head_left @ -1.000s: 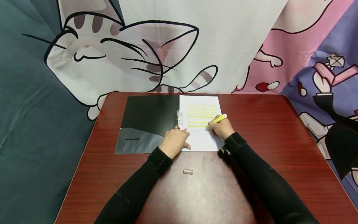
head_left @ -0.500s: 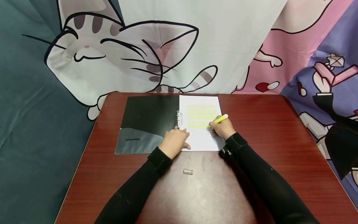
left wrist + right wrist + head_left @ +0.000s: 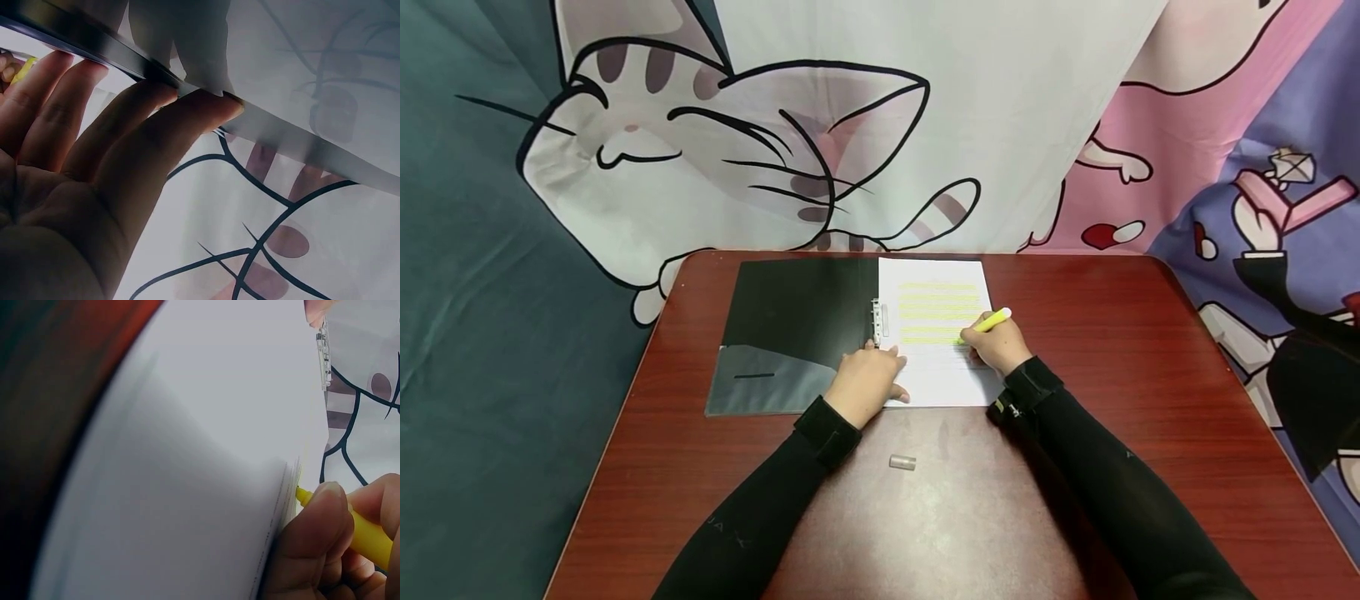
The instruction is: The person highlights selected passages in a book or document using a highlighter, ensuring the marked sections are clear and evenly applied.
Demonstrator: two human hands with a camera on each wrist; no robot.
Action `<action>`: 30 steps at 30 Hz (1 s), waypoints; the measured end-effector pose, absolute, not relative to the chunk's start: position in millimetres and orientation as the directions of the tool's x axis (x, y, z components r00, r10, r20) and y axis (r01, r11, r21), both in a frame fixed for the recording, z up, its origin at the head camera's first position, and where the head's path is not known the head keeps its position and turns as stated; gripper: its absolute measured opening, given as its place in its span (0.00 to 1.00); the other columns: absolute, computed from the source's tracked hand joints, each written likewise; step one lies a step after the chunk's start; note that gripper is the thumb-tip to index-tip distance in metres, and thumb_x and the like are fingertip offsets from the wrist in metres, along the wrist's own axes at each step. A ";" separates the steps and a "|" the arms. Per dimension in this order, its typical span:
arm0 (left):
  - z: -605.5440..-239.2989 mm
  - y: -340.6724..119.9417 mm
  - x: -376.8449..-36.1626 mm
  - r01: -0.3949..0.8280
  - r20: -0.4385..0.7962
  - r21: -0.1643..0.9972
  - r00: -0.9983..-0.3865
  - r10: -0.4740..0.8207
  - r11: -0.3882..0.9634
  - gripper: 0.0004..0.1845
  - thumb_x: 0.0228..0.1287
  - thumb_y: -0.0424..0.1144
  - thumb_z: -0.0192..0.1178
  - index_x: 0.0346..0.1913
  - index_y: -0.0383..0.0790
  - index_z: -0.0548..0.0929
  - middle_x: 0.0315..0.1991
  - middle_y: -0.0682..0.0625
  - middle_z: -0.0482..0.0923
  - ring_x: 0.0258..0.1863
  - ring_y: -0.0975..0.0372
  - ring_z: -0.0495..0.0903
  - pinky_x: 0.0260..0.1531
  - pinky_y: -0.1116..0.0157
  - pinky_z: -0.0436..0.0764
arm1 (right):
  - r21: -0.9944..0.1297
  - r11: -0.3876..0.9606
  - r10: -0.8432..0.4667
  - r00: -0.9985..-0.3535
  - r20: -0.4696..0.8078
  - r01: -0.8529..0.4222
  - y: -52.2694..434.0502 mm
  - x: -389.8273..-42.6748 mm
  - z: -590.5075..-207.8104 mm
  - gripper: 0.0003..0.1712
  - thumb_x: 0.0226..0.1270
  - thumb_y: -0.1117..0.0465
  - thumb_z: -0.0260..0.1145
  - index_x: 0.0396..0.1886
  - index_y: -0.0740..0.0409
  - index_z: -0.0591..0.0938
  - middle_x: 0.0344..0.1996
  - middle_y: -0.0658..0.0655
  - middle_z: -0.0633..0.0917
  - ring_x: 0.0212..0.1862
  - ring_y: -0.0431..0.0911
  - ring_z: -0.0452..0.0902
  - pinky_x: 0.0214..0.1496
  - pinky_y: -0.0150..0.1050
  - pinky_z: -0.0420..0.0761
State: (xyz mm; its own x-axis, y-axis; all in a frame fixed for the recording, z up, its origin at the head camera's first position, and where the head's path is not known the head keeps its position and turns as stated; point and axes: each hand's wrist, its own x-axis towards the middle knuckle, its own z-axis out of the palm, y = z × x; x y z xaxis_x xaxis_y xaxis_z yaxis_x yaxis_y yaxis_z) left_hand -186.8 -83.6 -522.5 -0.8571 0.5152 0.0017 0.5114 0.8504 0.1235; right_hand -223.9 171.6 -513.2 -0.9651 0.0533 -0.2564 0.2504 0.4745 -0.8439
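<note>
A: State the right hand [image 3: 997,345] condition.

B: It pinches the yellow marker [image 3: 992,320], tip on the page [image 3: 951,379]. Versus 1 s ago, the hand sits slightly further right on the same line; the stroke advances.

A: Left hand [image 3: 867,382]?

B: Fingers straight, flat on the page's left edge, unchanged. About 4 text blocks are yellow; lower lines remain unmarked.

A: Surroundings?

B: Page lies in an open black folder [image 3: 790,325] on a red-brown table [image 3: 1150,400]. The cap [image 3: 902,462] lies near the sleeves. Cartoon-cat cloth [image 3: 737,142] hangs behind.

Red-brown table [image 3: 1150,400] (cartoon-cat backdrop [image 3: 715,150]).
</note>
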 end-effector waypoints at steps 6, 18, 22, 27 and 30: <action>-521.2 -83.0 -186.5 0.503 -0.021 0.149 -0.859 0.511 0.851 0.34 0.65 0.60 0.78 0.71 0.49 0.91 0.74 0.49 0.87 0.59 0.42 0.94 0.49 0.38 0.93 | -0.837 0.502 0.039 -0.972 -0.232 0.220 173.1 -222.0 -512.3 0.09 0.79 0.68 0.64 0.34 0.60 0.78 0.19 0.51 0.81 0.23 0.42 0.78 0.29 0.35 0.78; -519.5 -83.1 -186.7 0.486 -0.060 0.162 -0.864 0.500 0.859 0.35 0.66 0.60 0.77 0.73 0.50 0.90 0.75 0.50 0.86 0.61 0.42 0.93 0.52 0.36 0.92 | -0.858 0.447 0.061 -0.965 -0.254 0.254 172.3 -218.9 -508.2 0.08 0.78 0.69 0.64 0.35 0.61 0.76 0.20 0.52 0.79 0.23 0.41 0.76 0.29 0.35 0.79; -519.2 -83.3 -186.4 0.484 -0.060 0.163 -0.865 0.499 0.859 0.35 0.66 0.60 0.77 0.73 0.50 0.90 0.76 0.50 0.86 0.61 0.42 0.93 0.51 0.36 0.92 | -0.854 0.454 0.069 -0.965 -0.252 0.255 173.2 -218.8 -507.8 0.08 0.77 0.69 0.65 0.35 0.60 0.76 0.20 0.52 0.79 0.23 0.41 0.76 0.30 0.35 0.78; -518.9 -82.4 -186.5 0.489 -0.052 0.164 -0.863 0.503 0.857 0.35 0.66 0.60 0.78 0.72 0.49 0.90 0.75 0.50 0.86 0.61 0.42 0.93 0.52 0.35 0.92 | -0.857 0.448 0.071 -0.966 -0.250 0.255 174.8 -220.2 -509.3 0.09 0.76 0.70 0.64 0.34 0.60 0.75 0.20 0.51 0.79 0.23 0.41 0.76 0.29 0.34 0.78; -519.4 -82.2 -186.4 0.495 -0.041 0.159 -0.861 0.507 0.854 0.35 0.66 0.60 0.78 0.72 0.49 0.90 0.75 0.49 0.87 0.61 0.42 0.93 0.52 0.35 0.92 | -0.858 0.447 0.070 -0.966 -0.249 0.254 175.2 -220.6 -510.0 0.09 0.76 0.70 0.65 0.34 0.60 0.75 0.20 0.51 0.79 0.23 0.41 0.76 0.29 0.33 0.78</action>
State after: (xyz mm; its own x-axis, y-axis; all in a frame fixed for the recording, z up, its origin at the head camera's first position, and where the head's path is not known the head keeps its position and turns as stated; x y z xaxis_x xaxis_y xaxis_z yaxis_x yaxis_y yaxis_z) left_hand -186.4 -82.2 -519.4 -0.8612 0.5067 -0.0410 0.4950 0.8542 0.1591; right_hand -220.6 175.2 -510.0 -0.9659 0.0705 -0.2489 0.2537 0.4472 -0.8577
